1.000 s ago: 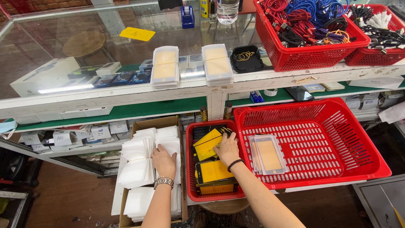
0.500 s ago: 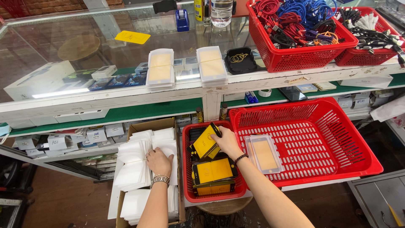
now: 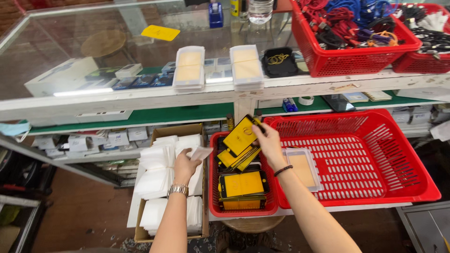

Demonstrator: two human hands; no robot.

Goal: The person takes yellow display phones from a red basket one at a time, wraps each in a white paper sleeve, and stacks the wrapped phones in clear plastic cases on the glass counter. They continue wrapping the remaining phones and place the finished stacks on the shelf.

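Nearest the camera: two bare forearms reaching forward and down. Left hand [image 3: 186, 165], metal watch [image 3: 178, 189] on the wrist, clenched on a thin white plastic sleeve [image 3: 201, 152], just above an open brown cardboard box [image 3: 174, 132] packed with stacks of similar white sleeves [image 3: 157, 174]. Right hand [image 3: 268, 143], dark band on the wrist, grasping a flat rectangular screen protector with yellow face and black border [image 3: 240, 135], lifted and tilted over a small red plastic basket [image 3: 213, 187]. Inside that small basket: more yellow-and-black protectors, some fanned loosely directly under the lifted one [image 3: 238, 158], others in a neat pile [image 3: 243, 187] nearer the front rim. Just beside it on the right, a large red plastic basket [image 3: 375, 154], holding a clear flat tray with a pale insert [image 3: 302, 168] near its left wall.

Farther out, a shelf with a green surface [image 3: 154, 115] under a white frame. Above that, a glass tabletop [image 3: 93, 33] carrying two stacks of clear-wrapped pale cards [image 3: 189, 68], [image 3: 247, 65], a black tray with a yellow loop [image 3: 279, 61], a yellow note [image 3: 160, 32], a white oblong box [image 3: 61, 76]. At the far right, a red basket of tangled red and blue cables [image 3: 349, 30] beside another basket of dark cables [image 3: 424, 28].
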